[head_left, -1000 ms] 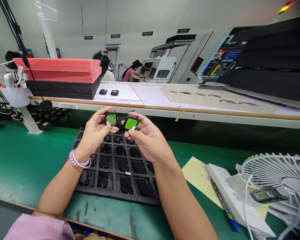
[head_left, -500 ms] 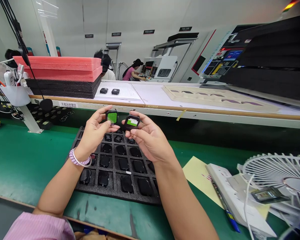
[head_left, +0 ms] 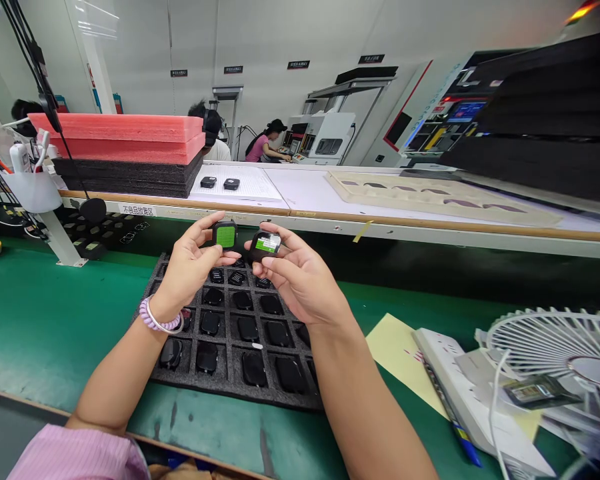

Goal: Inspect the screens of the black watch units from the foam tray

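Observation:
Between thumb and fingers of my left hand (head_left: 193, 260) is a small black square device (head_left: 225, 235) with a green face. My right hand (head_left: 300, 273) grips a second black device (head_left: 265, 246), whose face shows green and white areas. The two devices are held side by side, a small gap apart. Below both hands lies a dark foam tray (head_left: 230, 389) with rows of compartments, many holding black square pieces (head_left: 254, 368). My hands and forearms hide parts of the tray.
Two black devices (head_left: 231, 184) rest on the white shelf (head_left: 300, 187), beside stacked red foam (head_left: 125, 137). At right are yellow paper (head_left: 397, 353), a power strip (head_left: 475, 400), a blue pen (head_left: 465, 447) and a white fan (head_left: 555, 347). People sit beyond.
The device in my right hand has tilted slightly, and its face now shows a brighter reflection. Both hands keep nearly the same place and hold.

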`<state>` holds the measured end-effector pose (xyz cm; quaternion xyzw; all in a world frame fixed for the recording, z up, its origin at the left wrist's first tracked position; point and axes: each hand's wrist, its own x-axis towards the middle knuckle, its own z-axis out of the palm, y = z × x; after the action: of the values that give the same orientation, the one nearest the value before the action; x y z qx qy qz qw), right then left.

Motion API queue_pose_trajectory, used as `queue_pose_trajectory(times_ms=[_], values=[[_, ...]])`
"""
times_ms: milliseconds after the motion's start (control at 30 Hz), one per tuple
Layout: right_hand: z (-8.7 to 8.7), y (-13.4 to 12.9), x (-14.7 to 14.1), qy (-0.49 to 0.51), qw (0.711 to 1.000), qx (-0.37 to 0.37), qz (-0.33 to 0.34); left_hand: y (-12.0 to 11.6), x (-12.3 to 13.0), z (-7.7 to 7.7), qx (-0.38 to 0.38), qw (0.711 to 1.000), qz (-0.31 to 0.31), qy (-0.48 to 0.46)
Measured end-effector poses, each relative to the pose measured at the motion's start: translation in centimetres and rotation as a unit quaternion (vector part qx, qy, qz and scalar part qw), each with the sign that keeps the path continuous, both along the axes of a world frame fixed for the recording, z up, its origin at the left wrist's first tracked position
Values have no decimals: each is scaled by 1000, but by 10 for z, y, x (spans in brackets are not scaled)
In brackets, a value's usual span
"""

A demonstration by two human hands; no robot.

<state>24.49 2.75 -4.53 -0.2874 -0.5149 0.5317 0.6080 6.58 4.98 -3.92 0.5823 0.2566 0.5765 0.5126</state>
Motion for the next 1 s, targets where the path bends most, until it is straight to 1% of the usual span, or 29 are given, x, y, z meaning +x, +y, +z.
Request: queue_pose_trajectory(times_ms=[400, 500, 600, 700, 900, 1000], values=[[-3, 4, 0, -10, 1000, 0, -3, -1, -1, 2, -27, 999, -14, -14], [-4, 6, 1, -31, 999, -3, -12, 2, -2, 0, -19, 1000, -1, 10], [-4, 6, 2, -38, 999, -10, -19, 4, -3, -2, 9, 999, 26, 38], [-3, 7, 1, -19, 1000, -24, -4, 5, -3, -3, 22, 998, 32, 52], [-1, 11, 3, 20, 999, -31, 21, 8, -1, -8, 7, 998, 2, 62], [-5, 15, 7, 14, 998, -47, 33, 16, -7, -10, -5, 997, 0, 81]])
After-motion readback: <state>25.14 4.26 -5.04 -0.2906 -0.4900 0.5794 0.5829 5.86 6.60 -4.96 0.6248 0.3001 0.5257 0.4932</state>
